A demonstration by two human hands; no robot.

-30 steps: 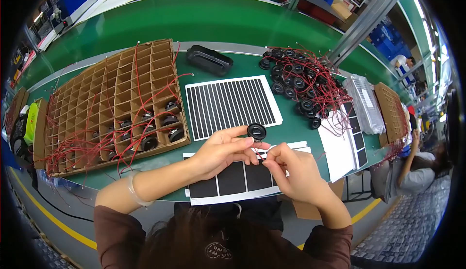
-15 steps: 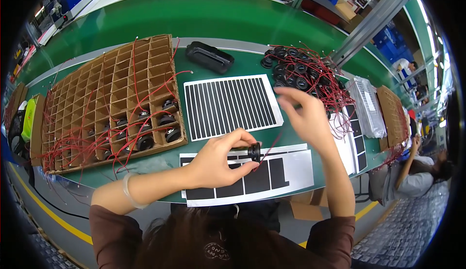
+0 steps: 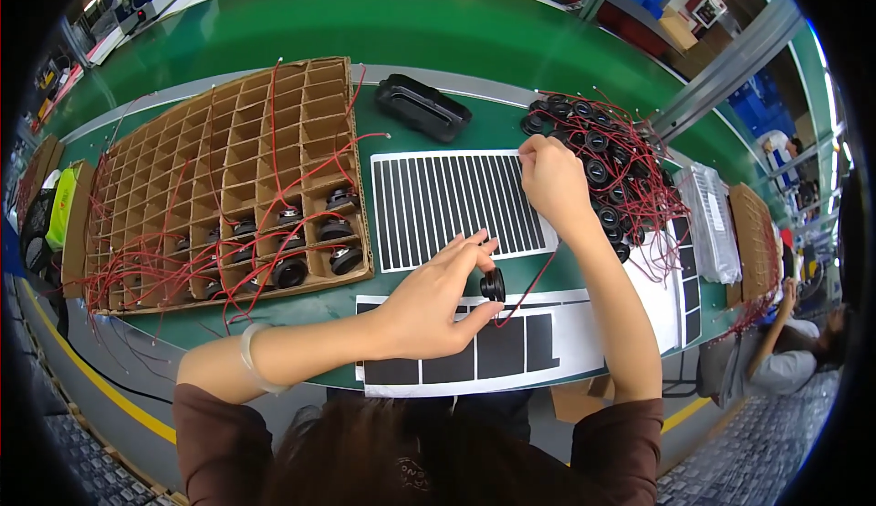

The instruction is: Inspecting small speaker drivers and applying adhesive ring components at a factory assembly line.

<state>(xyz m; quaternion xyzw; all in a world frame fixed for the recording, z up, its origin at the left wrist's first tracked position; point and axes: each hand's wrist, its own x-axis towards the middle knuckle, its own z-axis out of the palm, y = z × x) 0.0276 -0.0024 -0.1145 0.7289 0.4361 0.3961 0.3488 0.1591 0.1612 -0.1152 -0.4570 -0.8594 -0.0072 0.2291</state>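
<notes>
My left hand (image 3: 436,301) pinches a small round black speaker (image 3: 493,284) between thumb and fingers; its red wire trails to the right over a sheet with black blocks (image 3: 511,346). My right hand (image 3: 552,180) reaches out to the edge of a pile of black speakers with red wires (image 3: 611,164), its fingers curled at the pile's left side; whether it grips one is hidden. Between my hands lies a white sheet with black stripes (image 3: 452,207).
A cardboard divider tray (image 3: 201,187) on the left holds several wired speakers in its lower cells. A black oblong plastic part (image 3: 422,106) lies behind the striped sheet. A green conveyor belt (image 3: 383,22) runs behind. Another person (image 3: 785,360) sits at the right.
My right hand let go near the speaker and moved away up to the pile at the right. My left hand kept the speaker and turned it on edge.
</notes>
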